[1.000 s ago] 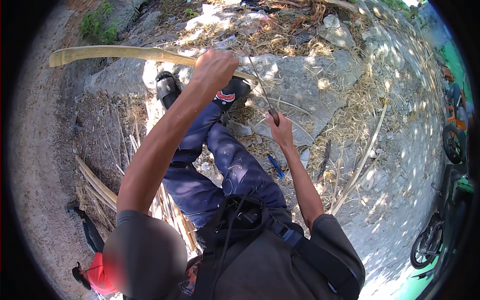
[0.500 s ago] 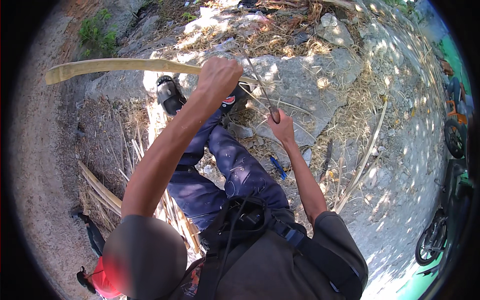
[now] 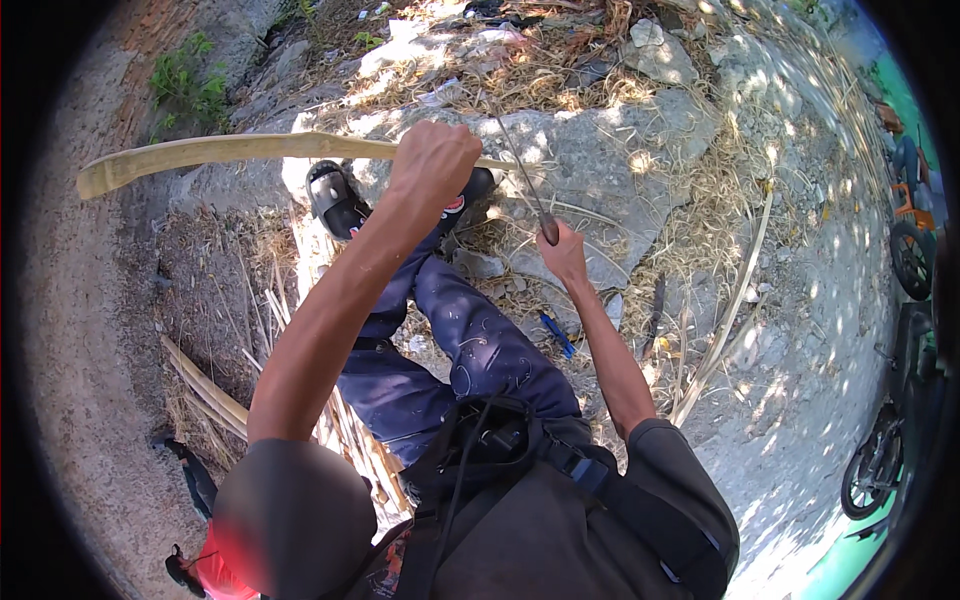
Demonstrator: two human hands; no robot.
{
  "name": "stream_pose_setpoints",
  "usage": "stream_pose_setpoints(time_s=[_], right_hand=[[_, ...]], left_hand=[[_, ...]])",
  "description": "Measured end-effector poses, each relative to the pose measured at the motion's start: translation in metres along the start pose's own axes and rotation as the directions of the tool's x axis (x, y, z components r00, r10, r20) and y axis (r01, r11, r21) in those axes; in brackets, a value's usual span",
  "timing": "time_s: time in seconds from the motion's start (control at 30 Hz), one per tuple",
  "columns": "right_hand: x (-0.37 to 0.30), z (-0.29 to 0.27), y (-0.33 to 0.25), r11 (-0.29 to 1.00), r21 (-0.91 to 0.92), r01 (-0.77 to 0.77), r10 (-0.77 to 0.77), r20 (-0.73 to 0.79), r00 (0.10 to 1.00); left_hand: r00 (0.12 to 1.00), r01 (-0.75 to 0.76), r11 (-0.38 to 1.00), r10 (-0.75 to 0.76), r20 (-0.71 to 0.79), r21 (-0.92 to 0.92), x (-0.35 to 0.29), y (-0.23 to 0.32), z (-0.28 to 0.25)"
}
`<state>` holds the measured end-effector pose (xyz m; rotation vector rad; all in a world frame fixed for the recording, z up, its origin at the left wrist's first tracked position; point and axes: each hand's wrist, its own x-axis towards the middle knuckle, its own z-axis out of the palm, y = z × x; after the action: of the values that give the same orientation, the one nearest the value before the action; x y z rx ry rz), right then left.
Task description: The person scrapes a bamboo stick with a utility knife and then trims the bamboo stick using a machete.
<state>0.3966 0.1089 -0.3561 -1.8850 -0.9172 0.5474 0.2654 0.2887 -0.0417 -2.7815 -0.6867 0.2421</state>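
Outdoors, a rough grey rock slab (image 3: pixel 600 150) is lying toward one o'clock, sun-dappled, with dry, curling shavings (image 3: pixel 590 97) littering it. At eleven o'clock the left hand (image 3: pixel 435 162) is clenching a pale, slightly bowed strip (image 3: pixel 220 150), which is extending to ten. At two, the right hand (image 3: pixel 563 252) is gripping a thin knife (image 3: pixel 521 167); whether blade and strip are touching is unclear. A black shoe (image 3: pixel 478 184) is bearing a red mark.

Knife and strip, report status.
Left hand gripping strip. Right hand gripping knife. Knife crosses near strip's right end, contact unclear. Shoe close by.
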Motion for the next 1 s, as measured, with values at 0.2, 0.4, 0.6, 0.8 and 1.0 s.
stream_pose_setpoints(time_s=[0.2, 0.4, 0.6, 0.8, 1.0], right_hand=[[-0.003, 0.001, 0.027, 0.996, 0.062, -0.058, 0.061, -0.037, 0.997], [-0.012, 0.01, 0.022, 0.997, 0.015, -0.082, 0.082, -0.037, 0.996], [-0.007, 0.014, 0.051, 0.992, -0.032, -0.122, 0.119, -0.084, 0.989], [-0.016, 0.016, 0.051, 0.982, -0.126, -0.14, 0.135, -0.047, 0.99], [-0.022, 0.007, 0.074, 0.983, -0.088, -0.158, 0.151, -0.083, 0.985]], left_hand=[[1.0, -0.001, 1.0, 0.001, 0.011, -0.015, 0.004, 0.009, -0.01], [0.998, 0.018, 0.999, -0.016, 0.059, -0.048, -0.001, 0.002, -0.004], [1.0, -0.005, 0.997, 0.003, -0.019, -0.073, 0.002, 0.004, -0.009], [0.993, 0.058, 0.998, -0.054, 0.101, -0.036, -0.002, 0.001, -0.004], [0.998, 0.03, 0.999, -0.029, -0.062, 0.015, -0.003, 0.005, -0.008]])
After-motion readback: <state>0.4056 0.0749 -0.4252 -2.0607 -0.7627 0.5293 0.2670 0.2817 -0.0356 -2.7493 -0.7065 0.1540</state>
